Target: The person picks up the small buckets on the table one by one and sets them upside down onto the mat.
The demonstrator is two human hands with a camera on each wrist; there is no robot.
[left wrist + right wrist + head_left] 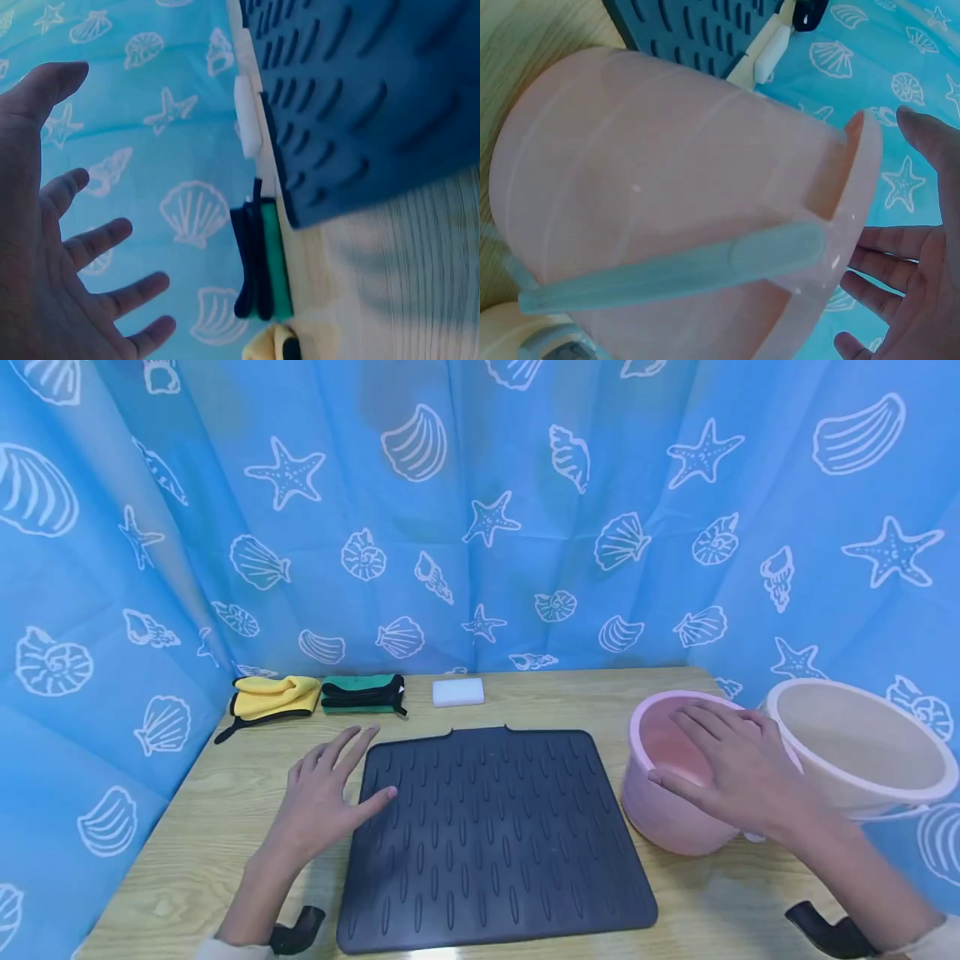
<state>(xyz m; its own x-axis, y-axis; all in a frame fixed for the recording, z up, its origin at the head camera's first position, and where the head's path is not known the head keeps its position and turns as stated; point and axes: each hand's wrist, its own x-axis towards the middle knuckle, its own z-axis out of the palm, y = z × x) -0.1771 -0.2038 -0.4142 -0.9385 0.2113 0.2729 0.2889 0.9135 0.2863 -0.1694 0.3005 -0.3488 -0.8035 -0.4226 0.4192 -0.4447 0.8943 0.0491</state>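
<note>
Pink bucket (pixel 667 814) upright on the worktop (pixel 202 827), to the right of the mat (pixel 491 852) and near its edge. Right hand (pixel 738 760) above the bucket's mouth — back of the hand uppermost, hiding part of the rim in the head view. Fingers apart and only slightly bent, thumb out toward the mat. Cannot tell about contact between fingertips and rim. In the right wrist view, handle (pixel 682 266) lying across the bucket's outer wall.

Left hand (pixel 330 793) raised by the mat's left edge, thumb overlapping that edge in the head view. Fingers splayed and loosely extended.

Mat dark and flat between the hands, covered in rows of raised ridges, with a wide tab along its far side.

Along the back of the worktop, from left to right: yellow cloth (pixel 277 696), folded, with black trim; green cloth (pixel 356 691), also folded and black-edged, just beside it; white block (pixel 458 692), a little apart from the green cloth.

Cream bucket (pixel 862 739) just beside the pink one, farther right, mouth upward. Blue curtain (pixel 517 468) behind and at both sides — printed with white shells and starfish. Pale cuffs (pixel 234 950) on both forearms.
</note>
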